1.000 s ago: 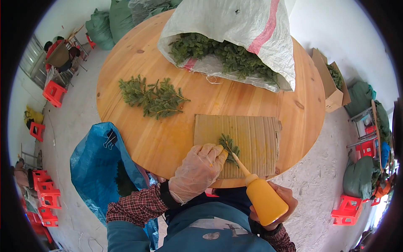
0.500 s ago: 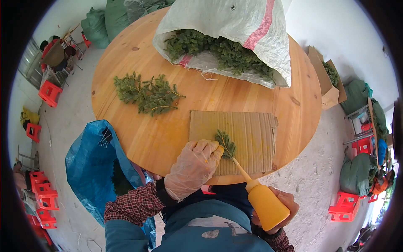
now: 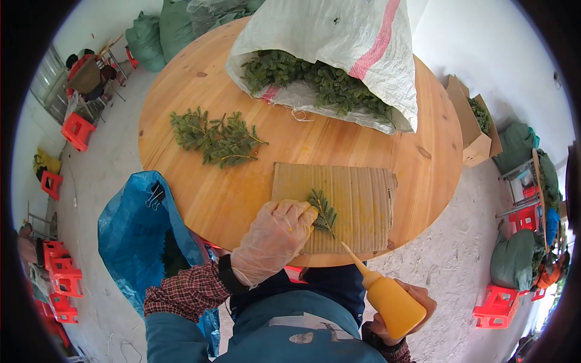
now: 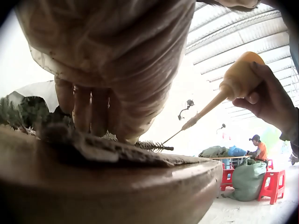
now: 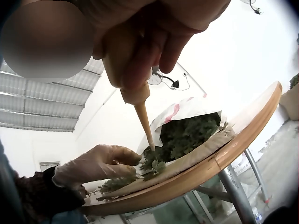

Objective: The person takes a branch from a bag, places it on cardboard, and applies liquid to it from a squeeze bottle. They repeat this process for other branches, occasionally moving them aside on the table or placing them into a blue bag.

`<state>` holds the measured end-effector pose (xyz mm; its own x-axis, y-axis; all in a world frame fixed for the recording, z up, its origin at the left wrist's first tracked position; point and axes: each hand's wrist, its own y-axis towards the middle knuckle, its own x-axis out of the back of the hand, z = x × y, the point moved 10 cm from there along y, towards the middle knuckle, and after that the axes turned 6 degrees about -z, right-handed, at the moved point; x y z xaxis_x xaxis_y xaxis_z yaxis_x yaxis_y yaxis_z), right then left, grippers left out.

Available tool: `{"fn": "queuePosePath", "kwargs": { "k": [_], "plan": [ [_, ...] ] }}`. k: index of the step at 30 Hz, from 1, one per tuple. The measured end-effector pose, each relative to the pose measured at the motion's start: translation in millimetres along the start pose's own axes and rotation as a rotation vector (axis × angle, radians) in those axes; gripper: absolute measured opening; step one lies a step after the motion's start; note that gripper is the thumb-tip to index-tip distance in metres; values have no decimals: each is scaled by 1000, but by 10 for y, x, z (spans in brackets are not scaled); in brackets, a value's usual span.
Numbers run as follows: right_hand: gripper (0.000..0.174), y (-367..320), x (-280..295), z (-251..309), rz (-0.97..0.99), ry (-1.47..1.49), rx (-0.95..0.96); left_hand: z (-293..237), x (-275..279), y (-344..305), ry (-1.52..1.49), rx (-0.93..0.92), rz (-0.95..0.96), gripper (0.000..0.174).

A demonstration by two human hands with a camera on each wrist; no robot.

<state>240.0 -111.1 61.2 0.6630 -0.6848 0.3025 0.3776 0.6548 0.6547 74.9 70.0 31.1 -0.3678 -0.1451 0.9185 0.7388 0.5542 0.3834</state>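
A small green conifer sprig (image 3: pixel 325 213) lies on the corrugated cardboard sheet (image 3: pixel 366 202) near the table's front edge, its bare stem end toward me. My left hand (image 3: pixel 269 239), in a clear plastic glove stained yellow at the fingertips, holds the sprig's left side with bent fingers. My bare right hand (image 3: pixel 420 297) grips a yellow squeeze bottle (image 3: pixel 393 307), tilted so its long thin nozzle (image 3: pixel 356 259) points at the stem end. In the left wrist view the nozzle (image 4: pixel 205 111) comes close to the sprig's tip, and the glove (image 4: pixel 107 51) covers most of the sprig.
Cut conifer branches (image 3: pixel 215 138) lie at the table's left. A white woven sack (image 3: pixel 327 42) full of greenery stands at the back. A blue bag (image 3: pixel 130 224) hangs open by the left edge. Red stools (image 3: pixel 496 305) and green sacks (image 3: pixel 511 260) stand on the floor.
The bottle's nozzle has drawn back from the sprig's needles toward me, past its stem end. The sprig has shifted slightly under my left fingers, which still hold it. The view has swayed a little.
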Motion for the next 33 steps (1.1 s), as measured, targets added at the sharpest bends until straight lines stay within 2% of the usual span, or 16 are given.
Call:
{"fn": "queuePosePath", "kwargs": {
  "k": [4,7,8,10,12,15,17,19,20,22,23,26,28,29,31,33],
  "plan": [
    [88,-48,213,-151,-181,41,-126,50,307,157,99,52,-145,33],
    [86,-80,299,-310,-243,41,-207,-97,284,303,102,-211,-106,44],
    [85,-86,322,-383,-271,41,-246,-79,249,322,123,-211,-112,44],
    [82,-92,307,-455,-261,50,-255,-63,-78,316,86,-235,33,39],
    [79,-84,265,-544,-232,19,-300,-21,-54,366,84,-244,100,37],
    [77,-28,269,-565,-267,39,-280,213,171,382,216,-112,125,21],
    [77,20,298,-556,-284,47,-275,607,386,398,436,22,140,17],
    [76,115,280,-454,-211,-29,-204,998,680,382,559,89,-12,16],
    [76,148,250,-429,-175,-66,-168,1185,708,363,567,90,-12,16],
    [75,132,243,-517,-159,-27,-166,1742,748,328,592,305,23,16],
    [74,115,230,-564,-143,3,-165,1879,767,410,601,306,23,16],
    [72,141,163,-564,-133,68,-194,2356,666,665,461,383,77,19],
    [71,176,120,-571,-137,132,-262,2561,572,862,179,384,-62,29],
    [71,176,114,-588,-143,133,-254,2625,491,1011,181,380,-70,29],
    [73,88,182,-683,-191,111,-245,2859,209,1231,61,619,32,38],
    [73,12,282,-749,-228,96,-229,3096,-69,1388,20,573,-2,40]
  ]
}}
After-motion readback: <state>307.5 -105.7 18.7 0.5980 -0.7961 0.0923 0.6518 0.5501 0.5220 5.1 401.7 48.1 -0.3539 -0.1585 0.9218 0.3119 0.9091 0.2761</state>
